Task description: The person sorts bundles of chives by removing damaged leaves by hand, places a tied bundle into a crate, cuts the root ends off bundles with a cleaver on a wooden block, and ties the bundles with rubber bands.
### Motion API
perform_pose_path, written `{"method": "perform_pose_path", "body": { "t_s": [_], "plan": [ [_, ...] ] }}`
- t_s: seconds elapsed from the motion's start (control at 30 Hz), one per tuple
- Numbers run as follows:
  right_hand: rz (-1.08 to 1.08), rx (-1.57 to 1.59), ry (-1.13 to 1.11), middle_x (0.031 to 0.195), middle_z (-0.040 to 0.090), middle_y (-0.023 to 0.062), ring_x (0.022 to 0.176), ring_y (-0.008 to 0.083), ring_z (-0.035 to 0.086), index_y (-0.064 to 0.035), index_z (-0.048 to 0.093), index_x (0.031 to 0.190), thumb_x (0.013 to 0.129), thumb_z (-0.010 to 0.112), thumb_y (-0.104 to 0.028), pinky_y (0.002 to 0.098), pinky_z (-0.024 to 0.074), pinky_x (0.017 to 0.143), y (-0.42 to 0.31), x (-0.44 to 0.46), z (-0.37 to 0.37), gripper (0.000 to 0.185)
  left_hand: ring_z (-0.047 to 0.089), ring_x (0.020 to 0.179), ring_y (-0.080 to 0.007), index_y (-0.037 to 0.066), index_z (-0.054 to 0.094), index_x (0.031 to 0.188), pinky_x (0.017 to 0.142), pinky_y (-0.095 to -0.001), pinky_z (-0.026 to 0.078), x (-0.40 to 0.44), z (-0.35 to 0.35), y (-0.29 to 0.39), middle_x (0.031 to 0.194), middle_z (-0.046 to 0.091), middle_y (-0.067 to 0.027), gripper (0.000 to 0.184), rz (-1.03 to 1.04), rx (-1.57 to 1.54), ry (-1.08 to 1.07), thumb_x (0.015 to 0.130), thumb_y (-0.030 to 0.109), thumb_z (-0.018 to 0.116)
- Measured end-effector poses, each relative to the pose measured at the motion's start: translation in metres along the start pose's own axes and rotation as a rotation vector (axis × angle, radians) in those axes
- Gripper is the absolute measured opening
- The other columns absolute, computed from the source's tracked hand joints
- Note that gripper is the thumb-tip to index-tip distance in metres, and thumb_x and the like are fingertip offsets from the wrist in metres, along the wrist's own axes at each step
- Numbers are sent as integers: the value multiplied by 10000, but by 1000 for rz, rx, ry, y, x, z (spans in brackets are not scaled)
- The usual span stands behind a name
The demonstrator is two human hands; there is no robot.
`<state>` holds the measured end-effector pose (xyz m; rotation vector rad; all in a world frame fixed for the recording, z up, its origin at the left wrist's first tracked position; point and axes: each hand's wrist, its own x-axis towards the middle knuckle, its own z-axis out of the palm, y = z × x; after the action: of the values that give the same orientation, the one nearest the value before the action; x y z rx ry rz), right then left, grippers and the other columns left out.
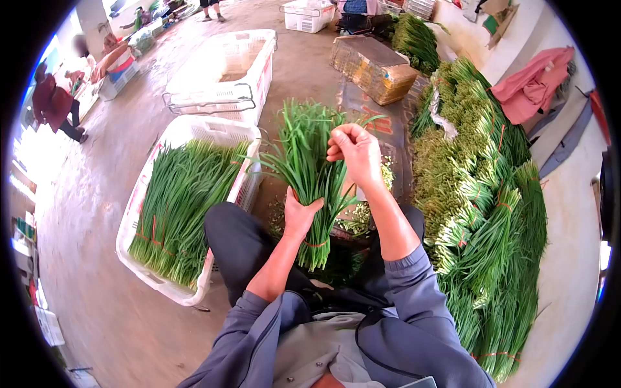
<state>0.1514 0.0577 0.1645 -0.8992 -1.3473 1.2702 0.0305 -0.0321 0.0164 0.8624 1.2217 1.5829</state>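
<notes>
My left hand (301, 212) is wrapped round the middle of a bundle of garlic chives (310, 155), which stands upright between my knees. A red tie (315, 244) circles the bundle low down, above its pale cut ends. My right hand (356, 150) is raised at the bundle's upper right, fingers curled in a pinch beside the leaf tips. Whatever lies in that pinch, if anything, is too small to tell. On my left, more tied chives (187, 200) lie in a white plastic crate (127, 249).
A large heap of chive bundles (511, 220) lies along the wall on my right. Ahead stand a second white crate (223, 90) and a taped box (372, 68). A pink jacket (533, 84) hangs at the right. Other people, one in dark red (52, 100), are at far left.
</notes>
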Motion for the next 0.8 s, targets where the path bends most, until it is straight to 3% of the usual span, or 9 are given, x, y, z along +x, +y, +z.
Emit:
{"method": "perform_pose_path", "body": {
  "t_s": [0.07,0.17,0.2,0.37,0.47,0.57,0.7,0.77,0.8],
  "plan": [
    [-11,-230,-137,848,700,53,707,91,668,9,690,1023,982,635,-65,270,584,655,-17,-15,15,102,655,993,-185,8,504,1233,915,-329,520,0,5,3,1129,666,-87,577,-29,-21,-26,732,2,792],
    [-625,-781,-193,937,708,136,801,309,699,-63,705,1116,909,676,-53,390,580,726,3,-18,25,209,657,996,-179,8,499,1244,910,-325,526,-3,9,8,1120,671,-88,585,0,28,-43,738,-4,793],
    [-513,-827,-244,962,678,164,857,397,659,-88,704,1131,887,676,-57,448,560,743,-2,-22,28,248,661,1005,-188,7,506,1250,917,-338,524,-3,9,6,1123,678,-97,598,24,26,-51,734,27,807],
    [-626,-1018,-285,908,669,146,767,333,683,-71,706,1111,899,667,-54,408,565,682,16,-10,28,217,671,1007,-211,0,525,1241,920,-357,522,-1,2,-7,1124,689,-109,620,84,127,-17,715,86,840],
    [-144,-227,-164,826,697,60,645,120,665,-1,722,996,949,676,-80,264,555,618,-8,-25,35,102,676,988,-205,2,527,1241,910,-352,527,5,-1,-15,1118,692,-107,610,87,89,-16,721,75,838],
    [-51,173,-99,789,701,74,656,126,678,29,705,1023,954,680,-70,263,555,581,-35,-33,7,123,675,989,-194,7,540,1228,907,-337,534,1,1,4,1138,687,-89,526,28,-25,-18,766,1,790],
    [602,-195,-1084,802,735,135,655,175,718,41,668,1212,969,686,-279,273,574,577,-55,-75,-51,402,661,1029,-182,17,548,1285,918,-350,530,18,-11,-5,1173,676,-78,438,-83,-358,-10,889,44,735],
    [796,-686,-929,979,740,211,856,251,747,42,603,1321,884,760,-454,357,605,755,-18,-81,-64,679,660,1046,-188,18,551,1297,919,-359,533,20,-14,6,1197,668,-81,400,-183,-446,24,934,98,697],
    [527,-721,-850,1112,696,252,1000,291,707,48,539,1382,832,779,-531,388,563,876,12,-89,-77,834,659,1056,-198,16,560,1299,914,-367,538,20,-14,9,1210,663,-84,375,-180,-482,29,962,140,668]
  ]
}}
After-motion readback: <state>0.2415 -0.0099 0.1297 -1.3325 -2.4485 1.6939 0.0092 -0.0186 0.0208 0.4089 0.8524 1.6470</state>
